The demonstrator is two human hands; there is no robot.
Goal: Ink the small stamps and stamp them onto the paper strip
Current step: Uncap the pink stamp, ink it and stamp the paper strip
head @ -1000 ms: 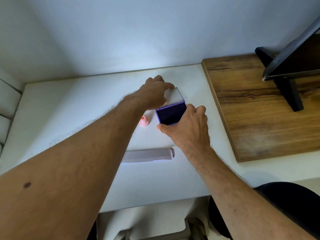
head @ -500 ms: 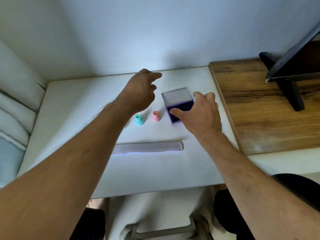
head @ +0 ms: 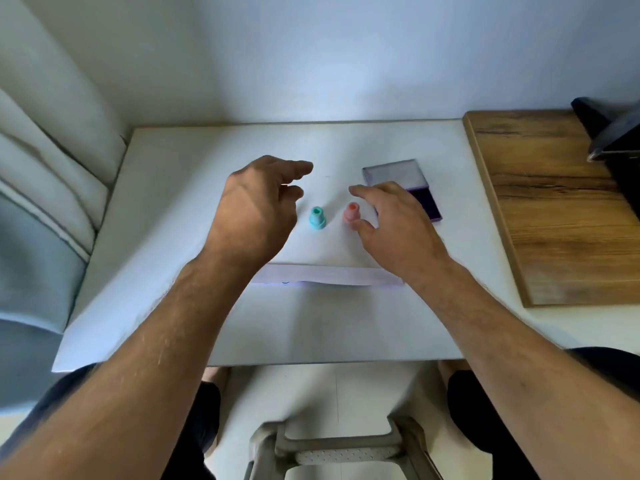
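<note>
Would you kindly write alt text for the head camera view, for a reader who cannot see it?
Two bare hands, left and right, hover open over a white table beside a small teal plastic stamp and a small pink plastic stamp. An open purple ink pad lies to the right; a white paper strip lies nearer the person.

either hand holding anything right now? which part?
Nothing held. Left hand hangs open beside the teal stamp; right hand is open around the pink stamp, not visibly gripping.
</note>
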